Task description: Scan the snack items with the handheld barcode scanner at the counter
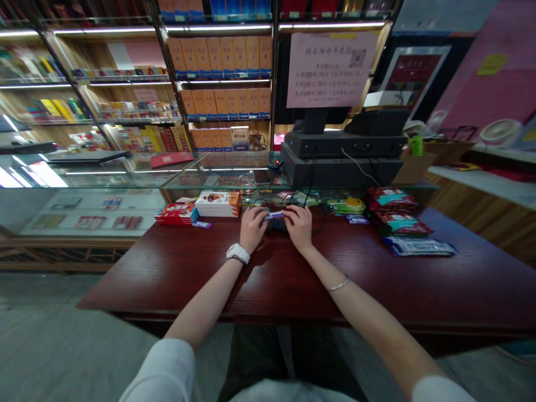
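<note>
My left hand (252,228) and my right hand (299,226) meet at the far side of the dark red table. Between their fingertips they pinch a small purple-and-white stick pack (274,215), one end in each hand. Just under it is a black object (277,225), partly covered by my fingers, whose kind I cannot make out. To the left of my left hand lies a similar small purple pack (202,224), and another purple pack (357,220) rests off to the right of my right hand.
A white-and-orange box (218,203) and red boxes (176,213) stand at the left. Red-brown bags (393,209), a blue packet (420,246) and a green packet (345,206) lie at the right. Behind the table (167,273) are a glass counter and a monitor (314,120).
</note>
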Tool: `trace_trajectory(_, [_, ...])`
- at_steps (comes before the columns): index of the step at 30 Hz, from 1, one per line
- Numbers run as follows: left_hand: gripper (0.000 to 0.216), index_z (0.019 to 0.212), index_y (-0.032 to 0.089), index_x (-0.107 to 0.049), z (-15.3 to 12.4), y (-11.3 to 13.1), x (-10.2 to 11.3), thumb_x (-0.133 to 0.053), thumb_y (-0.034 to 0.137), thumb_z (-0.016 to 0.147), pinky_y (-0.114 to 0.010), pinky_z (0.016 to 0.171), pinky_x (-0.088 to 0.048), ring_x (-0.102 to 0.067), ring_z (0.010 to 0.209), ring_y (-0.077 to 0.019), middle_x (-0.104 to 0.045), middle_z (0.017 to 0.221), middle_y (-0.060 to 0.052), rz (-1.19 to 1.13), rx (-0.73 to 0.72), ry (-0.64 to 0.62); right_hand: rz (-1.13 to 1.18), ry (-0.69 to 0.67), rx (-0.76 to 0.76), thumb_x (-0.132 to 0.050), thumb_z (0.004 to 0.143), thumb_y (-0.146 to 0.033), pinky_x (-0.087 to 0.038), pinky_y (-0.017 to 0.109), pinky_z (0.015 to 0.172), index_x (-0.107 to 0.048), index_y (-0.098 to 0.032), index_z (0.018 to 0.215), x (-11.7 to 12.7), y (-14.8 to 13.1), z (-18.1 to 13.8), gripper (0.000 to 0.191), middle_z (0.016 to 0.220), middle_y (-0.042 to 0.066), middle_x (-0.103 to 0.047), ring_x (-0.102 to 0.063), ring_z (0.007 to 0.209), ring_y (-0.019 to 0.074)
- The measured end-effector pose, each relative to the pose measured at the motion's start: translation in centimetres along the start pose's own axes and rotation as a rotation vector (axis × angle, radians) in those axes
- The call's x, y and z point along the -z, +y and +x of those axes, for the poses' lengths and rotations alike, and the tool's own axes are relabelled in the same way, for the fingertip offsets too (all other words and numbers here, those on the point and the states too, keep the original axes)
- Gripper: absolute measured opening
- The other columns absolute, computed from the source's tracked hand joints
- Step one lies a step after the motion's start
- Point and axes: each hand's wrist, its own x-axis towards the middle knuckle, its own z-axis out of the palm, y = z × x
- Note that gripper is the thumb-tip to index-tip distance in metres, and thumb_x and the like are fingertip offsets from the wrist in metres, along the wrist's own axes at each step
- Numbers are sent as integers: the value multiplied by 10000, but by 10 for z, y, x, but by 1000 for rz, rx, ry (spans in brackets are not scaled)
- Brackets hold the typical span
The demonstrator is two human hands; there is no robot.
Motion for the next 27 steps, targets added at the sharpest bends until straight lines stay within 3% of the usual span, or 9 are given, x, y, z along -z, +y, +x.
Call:
trace_trajectory(5, [153, 987, 238, -691, 2, 2, 8, -572, 185, 907, -470, 1161, -346, -644, 1065, -194, -723, 1030, -33, 15, -8, -42, 39, -66, -3, -485, 945, -240, -237, 526, 1178, -723, -271, 1041, 0, -1, -2, 259, 1080, 49, -695, -583, 1099, 237])
trace_trajectory(14, [129, 940, 243, -673, 3, -1, 8, -567, 188, 892, -474, 1180, -321, -656, 1015, -193, -740, 978, -20, 13, -15, -46, 40, -65, -7, -468, 942, -227, -260, 501, 1182, -729, -265, 1034, -2, -1, -2, 279, 1054, 44, -715, -619, 1053, 219])
trace_trajectory(18, [116, 911, 247, -667, 6, -7, 10, -569, 190, 884, -476, 1167, -333, -654, 986, -203, -735, 960, -22, 36, 5, -14, 46, -110, -8, -442, 936, -204, -258, 501, 1188, -647, -261, 1243, 0, 0, 2, 373, 1204, 54, -687, -589, 1163, 223])
trace_trajectory(23, [112, 885, 243, -647, 12, -35, 18, -572, 163, 860, -481, 1149, -344, -648, 987, -221, -731, 949, -28, 93, 58, 27, 98, -229, 59, -488, 912, -227, -358, 448, 1146, -518, -224, 1396, 6, 8, 7, 486, 1421, 88, -557, -491, 1329, 224])
trace_trajectory(27, [99, 871, 238, -627, 12, -58, 23, -568, 160, 852, -496, 1154, -333, -651, 974, -227, -724, 927, -32, 127, 121, 69, 12, -383, 127, -543, 914, -304, -298, 515, 1181, -404, -274, 1492, 12, 15, 5, 596, 1544, 76, -431, -406, 1416, 258])
